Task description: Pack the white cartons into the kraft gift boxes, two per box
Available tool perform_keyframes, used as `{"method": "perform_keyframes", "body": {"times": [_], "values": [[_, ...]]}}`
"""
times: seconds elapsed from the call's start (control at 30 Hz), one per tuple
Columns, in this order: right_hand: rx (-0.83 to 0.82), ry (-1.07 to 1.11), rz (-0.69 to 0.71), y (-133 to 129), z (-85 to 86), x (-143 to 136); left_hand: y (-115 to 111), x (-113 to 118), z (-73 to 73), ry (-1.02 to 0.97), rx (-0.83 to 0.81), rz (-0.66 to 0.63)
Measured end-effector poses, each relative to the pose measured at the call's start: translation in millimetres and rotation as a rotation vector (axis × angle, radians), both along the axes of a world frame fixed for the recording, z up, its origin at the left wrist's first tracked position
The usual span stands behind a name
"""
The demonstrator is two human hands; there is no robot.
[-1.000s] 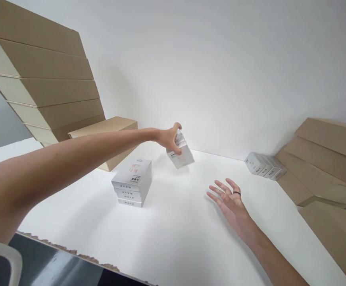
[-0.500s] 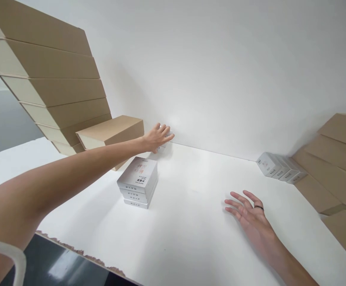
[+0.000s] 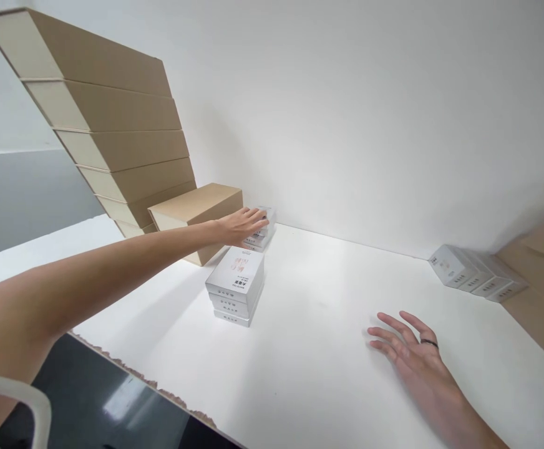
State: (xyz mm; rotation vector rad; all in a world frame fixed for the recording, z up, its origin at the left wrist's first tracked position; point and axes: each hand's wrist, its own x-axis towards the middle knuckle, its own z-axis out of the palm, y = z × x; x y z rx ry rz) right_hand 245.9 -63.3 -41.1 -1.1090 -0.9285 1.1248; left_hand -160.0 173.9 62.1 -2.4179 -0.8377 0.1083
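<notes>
My left hand (image 3: 244, 226) reaches to the back of the white table, its fingers over a rear stack of small white boxes (image 3: 267, 226); the fingers are spread and seem to rest on the stack without gripping it. Nearer to me stands a second stack of white printed boxes (image 3: 237, 284), below my left wrist. My right hand (image 3: 410, 343), with a dark ring on one finger, is at the right over the table, fingers apart and nothing in it.
A tall leaning stack of brown cartons (image 3: 126, 125) rises at the left, with one carton (image 3: 197, 209) beside it. At the right, several white boxes (image 3: 468, 271) lie against more brown cartons (image 3: 543, 280). The table's front edge (image 3: 160, 390) is chipped.
The view has shifted left, so most things appear further right. My left hand's fingers are less spread, and more of the rear white stack shows. My right hand stays open.
</notes>
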Motion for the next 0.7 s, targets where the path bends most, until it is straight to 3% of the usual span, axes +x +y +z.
{"method": "perform_keyframes", "body": {"times": [0.1,0.17,0.23,0.3,0.37,0.57,0.7], "values": [[-0.057,0.016,-0.026,0.8,3.8,-1.2,-24.5,0.9,22.2,-0.099,0.021,0.011],[-0.089,0.013,-0.036,-0.1,7.8,-1.2,-48.6,1.1,40.8,-0.294,-0.013,0.092],[-0.065,-0.025,-0.037,-3.2,11.6,-3.3,-73.7,-2.8,56.1,-0.500,-0.212,0.257],[-0.021,-0.065,-0.026,-7.4,13.6,-8.1,-93.3,-12.0,63.1,-0.547,-0.560,0.406],[-0.005,-0.085,-0.008,-10.7,13.8,-13.9,-103.5,-23.6,60.4,-0.507,-0.851,0.447],[-0.004,-0.082,0.073,-10.6,15.1,-29.1,-102.4,-34.6,28.6,-0.612,-1.413,0.370],[-0.166,0.090,0.191,-17.4,14.4,-58.6,-104.2,-28.3,17.9,-0.644,-1.510,0.429]]}}
